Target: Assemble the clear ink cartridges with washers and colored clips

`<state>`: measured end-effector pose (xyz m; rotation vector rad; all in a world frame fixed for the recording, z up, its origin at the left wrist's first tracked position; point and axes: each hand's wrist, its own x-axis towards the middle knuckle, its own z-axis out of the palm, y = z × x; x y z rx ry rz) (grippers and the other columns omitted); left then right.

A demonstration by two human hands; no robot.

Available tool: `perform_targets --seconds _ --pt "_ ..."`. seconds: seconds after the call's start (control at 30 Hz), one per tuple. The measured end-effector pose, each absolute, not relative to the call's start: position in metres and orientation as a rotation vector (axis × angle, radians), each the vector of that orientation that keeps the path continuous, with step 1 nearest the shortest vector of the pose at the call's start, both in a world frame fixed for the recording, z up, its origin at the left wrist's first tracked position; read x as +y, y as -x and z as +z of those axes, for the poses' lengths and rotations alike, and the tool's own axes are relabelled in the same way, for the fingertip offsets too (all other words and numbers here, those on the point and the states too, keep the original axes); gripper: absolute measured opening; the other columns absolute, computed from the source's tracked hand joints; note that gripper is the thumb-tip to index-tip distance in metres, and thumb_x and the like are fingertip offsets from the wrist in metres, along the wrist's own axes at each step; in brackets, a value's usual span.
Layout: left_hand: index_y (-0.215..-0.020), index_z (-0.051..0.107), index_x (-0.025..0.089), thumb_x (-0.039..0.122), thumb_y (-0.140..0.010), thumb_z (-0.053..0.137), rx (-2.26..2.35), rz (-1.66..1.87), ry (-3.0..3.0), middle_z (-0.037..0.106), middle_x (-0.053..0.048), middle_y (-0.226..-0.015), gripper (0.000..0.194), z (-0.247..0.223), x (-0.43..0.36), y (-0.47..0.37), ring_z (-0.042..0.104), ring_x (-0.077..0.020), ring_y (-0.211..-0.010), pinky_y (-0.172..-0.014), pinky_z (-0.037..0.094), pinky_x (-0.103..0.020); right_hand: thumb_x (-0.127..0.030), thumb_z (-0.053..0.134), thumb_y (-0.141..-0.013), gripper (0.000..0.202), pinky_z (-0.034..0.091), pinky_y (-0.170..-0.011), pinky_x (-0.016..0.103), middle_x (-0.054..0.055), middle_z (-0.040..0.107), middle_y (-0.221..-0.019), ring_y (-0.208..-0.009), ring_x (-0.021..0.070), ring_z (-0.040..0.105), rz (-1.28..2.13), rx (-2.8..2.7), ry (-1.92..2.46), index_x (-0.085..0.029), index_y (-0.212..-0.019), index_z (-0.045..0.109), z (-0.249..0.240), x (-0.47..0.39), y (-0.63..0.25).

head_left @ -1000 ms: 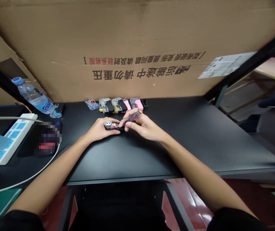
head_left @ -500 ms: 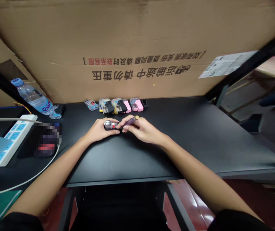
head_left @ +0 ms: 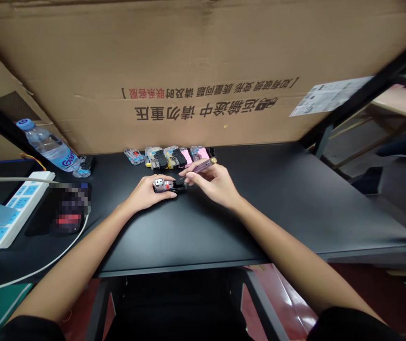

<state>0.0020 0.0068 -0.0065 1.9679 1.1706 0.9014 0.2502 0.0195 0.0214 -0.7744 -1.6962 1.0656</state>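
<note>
My left hand (head_left: 147,192) is closed around a small clear-cased device (head_left: 169,185), low over the black tabletop. The device has a silver end with two dark holes, a red bit in the middle and a black part on the right. My right hand (head_left: 217,184) grips a screwdriver (head_left: 203,166) with a see-through purple handle and a gold end cap. Its thin shaft points down and left, close to the device's black end. Whether the tip touches the device, I cannot tell. Behind my hands several similar clear, black, yellow and pink devices (head_left: 175,157) lie in a row.
A cardboard sheet (head_left: 203,57) stands along the back of the black table (head_left: 281,203). To the left are a water bottle (head_left: 51,147), a white power strip (head_left: 21,206), a pale cable and a blurred-out dark item (head_left: 69,208). A small clear part (head_left: 134,156) lies left of the row.
My right hand has moved slightly right and up with the screwdriver, uncovering the device's black end. My left hand holds the device in nearly the same place.
</note>
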Motion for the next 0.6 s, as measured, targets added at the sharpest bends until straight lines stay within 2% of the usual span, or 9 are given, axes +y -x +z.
perform_targets --seconds 0.1,0.33,0.4,0.47,0.6 --pt "-0.122 0.08 0.02 0.047 -0.083 0.09 1.174 0.891 -1.963 0.085 -0.007 -0.116 0.048 -0.006 0.007 -0.002 0.08 -0.0262 -0.104 -0.1 0.061 -0.038 -0.054 0.076 -0.099 0.033 0.067 -0.076 0.038 0.009 0.079 -0.101 -0.078 0.0197 0.074 0.961 -1.748 0.805 -0.021 -0.097 0.077 0.022 0.022 -0.254" --pt "-0.132 0.077 0.023 0.045 -0.086 0.09 1.059 0.957 -2.075 0.077 -0.01 -0.135 0.053 -0.005 0.008 -0.001 0.074 -0.028 -0.125 -0.114 0.054 -0.043 -0.054 0.074 -0.1 0.032 0.065 -0.082 0.042 0.008 0.081 -0.102 -0.081 0.0222 0.075 0.767 -1.852 0.82 -0.023 -0.097 0.077 0.021 0.024 -0.258" --pt "-0.127 0.078 0.022 0.045 -0.087 0.089 1.041 0.971 -2.089 0.078 -0.011 -0.132 0.047 -0.004 0.008 -0.001 0.074 -0.0271 -0.122 -0.113 0.055 -0.042 -0.057 0.072 -0.101 0.035 0.065 -0.08 0.041 0.008 0.081 -0.103 -0.081 0.0222 0.075 0.793 -1.831 0.852 -0.022 -0.099 0.078 0.022 0.026 -0.26" --pt "-0.118 0.081 0.021 0.046 -0.088 0.087 1.046 0.965 -2.072 0.08 -0.01 -0.121 0.039 0.0 0.007 0.0 0.076 -0.0254 -0.111 -0.107 0.058 -0.04 -0.061 0.065 -0.104 0.041 0.064 -0.079 0.04 0.009 0.081 -0.104 -0.081 0.0221 0.074 0.824 -1.792 0.889 -0.022 -0.104 0.078 0.022 0.029 -0.262" --pt "-0.113 0.082 0.021 0.047 -0.087 0.087 1.174 1.077 -1.966 0.082 -0.008 -0.11 0.038 0.012 0.006 0.008 0.077 -0.0232 -0.098 -0.097 0.062 -0.038 -0.066 0.06 -0.105 0.047 0.061 -0.092 0.041 0.009 0.077 -0.108 -0.097 0.025 0.073 0.671 -1.721 0.896 -0.022 -0.102 0.079 0.021 0.033 -0.263"
